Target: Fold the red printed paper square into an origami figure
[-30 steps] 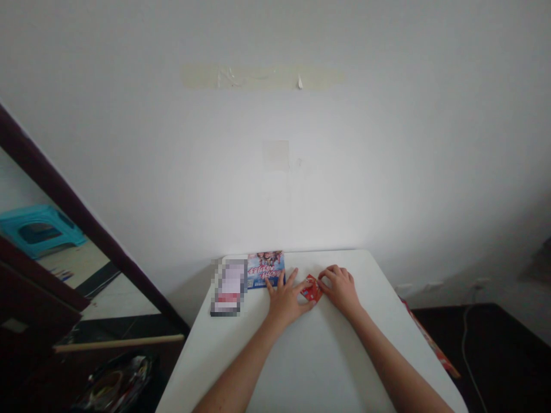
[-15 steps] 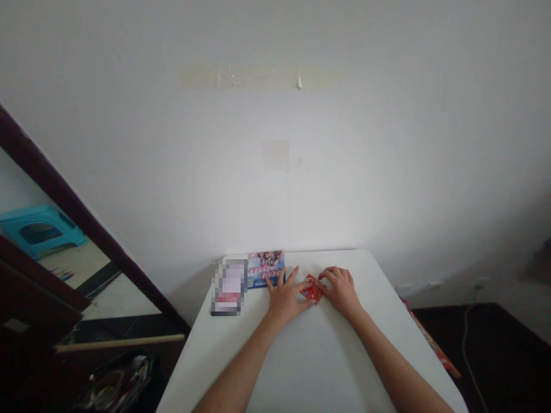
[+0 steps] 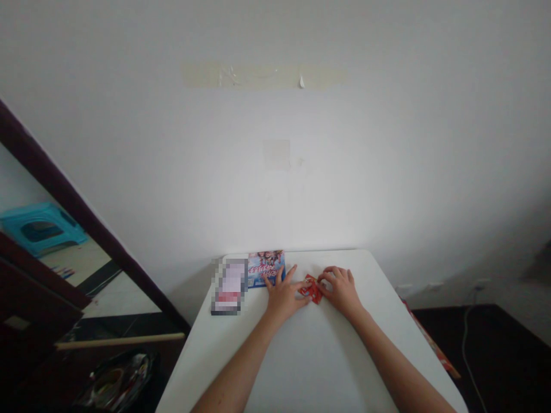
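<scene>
A small piece of red printed paper [image 3: 313, 293], folded into an angular shape, lies on the white table [image 3: 305, 355] between my hands. On its left side, the thumb and index finger of my left hand [image 3: 284, 297] hold it, while the other fingers spread towards a blue printed leaflet [image 3: 262, 276] and partly cover its edge. My right hand [image 3: 342, 291] pinches the paper's right side with curled fingers. The fingertips hide parts of the folds.
A blurred-out phone-like object [image 3: 230, 287] lies at the table's left edge. Behind the table rises a white wall [image 3: 387, 143]. To the left are a dark-framed mirror [image 3: 99, 218] showing a blue stool, and a dark bag [image 3: 116, 381] of odds and ends on the floor.
Both hands stay almost in place. The fingers of my left hand have shifted slightly left on the red paper, and its folds lie a little differently.
</scene>
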`<state>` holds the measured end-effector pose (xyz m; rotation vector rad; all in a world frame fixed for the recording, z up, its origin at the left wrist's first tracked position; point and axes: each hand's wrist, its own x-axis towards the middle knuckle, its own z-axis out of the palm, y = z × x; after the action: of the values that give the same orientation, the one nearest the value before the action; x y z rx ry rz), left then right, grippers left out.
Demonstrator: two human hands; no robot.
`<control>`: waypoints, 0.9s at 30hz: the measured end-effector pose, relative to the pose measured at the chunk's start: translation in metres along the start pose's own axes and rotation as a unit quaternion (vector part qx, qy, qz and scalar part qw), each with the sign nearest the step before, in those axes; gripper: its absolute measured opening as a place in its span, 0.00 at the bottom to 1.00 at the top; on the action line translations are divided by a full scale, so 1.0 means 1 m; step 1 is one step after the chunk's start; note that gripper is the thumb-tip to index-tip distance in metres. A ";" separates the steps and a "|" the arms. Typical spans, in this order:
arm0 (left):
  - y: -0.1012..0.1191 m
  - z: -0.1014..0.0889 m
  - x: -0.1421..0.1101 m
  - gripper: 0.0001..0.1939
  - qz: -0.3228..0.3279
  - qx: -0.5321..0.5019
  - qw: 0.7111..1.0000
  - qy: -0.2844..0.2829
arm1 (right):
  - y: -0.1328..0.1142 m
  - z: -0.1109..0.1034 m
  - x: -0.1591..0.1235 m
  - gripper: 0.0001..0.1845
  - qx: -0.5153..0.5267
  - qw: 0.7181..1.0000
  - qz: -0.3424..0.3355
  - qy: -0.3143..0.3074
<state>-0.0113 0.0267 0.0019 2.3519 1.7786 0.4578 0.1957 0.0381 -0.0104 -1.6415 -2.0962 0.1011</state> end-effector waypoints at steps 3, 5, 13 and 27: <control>0.001 -0.001 0.000 0.22 -0.006 0.001 1.000 -0.005 | 0.001 -0.001 -0.001 0.10 0.001 1.000 -0.002 -0.011; 0.001 -0.002 0.000 0.23 -0.007 0.000 1.000 -0.011 | 0.001 -0.001 -0.002 0.11 0.003 1.000 -0.003 -0.019; 0.000 -0.002 0.000 0.23 -0.007 -0.002 1.000 -0.009 | 0.002 -0.002 -0.003 0.12 -0.002 1.000 -0.010 -0.025; -0.003 0.002 0.000 0.23 -0.001 -0.006 1.000 -0.001 | 0.003 -0.004 -0.006 0.17 0.008 0.999 -0.022 -0.042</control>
<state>-0.0133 0.0282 -0.0010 2.3418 1.7707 0.4635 0.2009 0.0325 -0.0092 -1.6075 -2.1865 0.1762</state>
